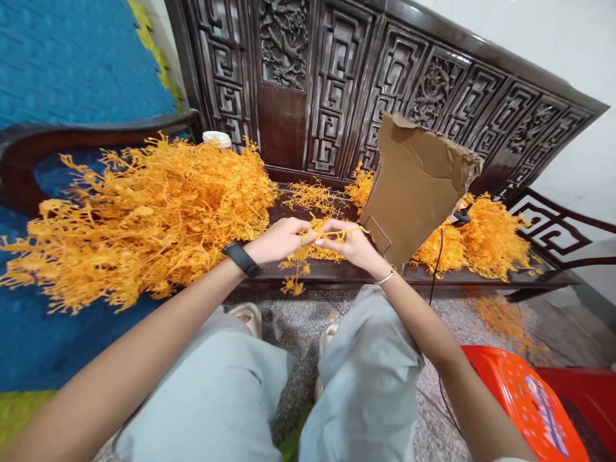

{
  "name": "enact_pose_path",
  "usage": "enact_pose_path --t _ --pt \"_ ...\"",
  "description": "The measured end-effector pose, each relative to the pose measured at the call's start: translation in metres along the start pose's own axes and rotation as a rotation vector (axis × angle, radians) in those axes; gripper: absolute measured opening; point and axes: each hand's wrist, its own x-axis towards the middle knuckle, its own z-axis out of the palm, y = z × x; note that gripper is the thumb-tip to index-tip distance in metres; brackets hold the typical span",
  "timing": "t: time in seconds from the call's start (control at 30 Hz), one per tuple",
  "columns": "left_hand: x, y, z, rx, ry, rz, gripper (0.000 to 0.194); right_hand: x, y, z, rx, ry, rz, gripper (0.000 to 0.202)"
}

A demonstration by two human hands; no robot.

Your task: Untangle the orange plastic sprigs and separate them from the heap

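Observation:
My left hand (283, 240), with a black band on its wrist, pinches an orange branching sprig (337, 233) at the centre. From the right, my right hand (350, 245) grips the same sprig, fingertips close to those of the left. Below my left fingers hangs an orange leafy piece (296, 273). A big heap of orange sprigs (183, 205) lies to the left, and thin loose pieces (315, 196) are spread on the dark wooden bench (269, 273) behind my hands.
An upright cardboard piece (414, 186) stands right of my hands, with more orange bunches (491, 237) beyond it. A dark cable (437, 269) hangs over the bench edge. A white container (217, 138) sits behind the heap. An orange-red stool (524, 398) is at lower right.

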Motion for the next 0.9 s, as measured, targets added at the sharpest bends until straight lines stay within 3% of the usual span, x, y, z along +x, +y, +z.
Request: enact_pose_path --t 0.13,0.27,0.4,0.6,0.73,0.9 --pt "-0.005 -0.003 -0.005 -0.140 -0.035 0.038 0.031 -0.001 -0.005 0.000 0.030 -0.031 -0.011 0.030" --pt "-0.013 0.002 -0.011 -0.257 -0.061 0.075 0.034 0.000 -0.007 -0.001 0.300 -0.092 0.023 0.028" --pt "-0.018 0.008 -0.014 -0.371 -0.072 0.092 0.026 -0.001 -0.011 -0.002 0.476 -0.164 0.043 0.024" --pt "-0.019 0.011 -0.013 -0.465 -0.213 0.129 0.012 -0.001 -0.012 -0.005 0.623 -0.218 0.104 0.028" --pt "-0.019 0.014 -0.011 -0.393 -0.162 0.161 0.013 0.001 -0.008 -0.005 0.689 -0.223 0.144 0.031" --pt "-0.015 0.018 -0.005 -0.294 -0.017 0.225 0.017 0.002 -0.005 -0.004 0.761 -0.232 0.151 0.032"
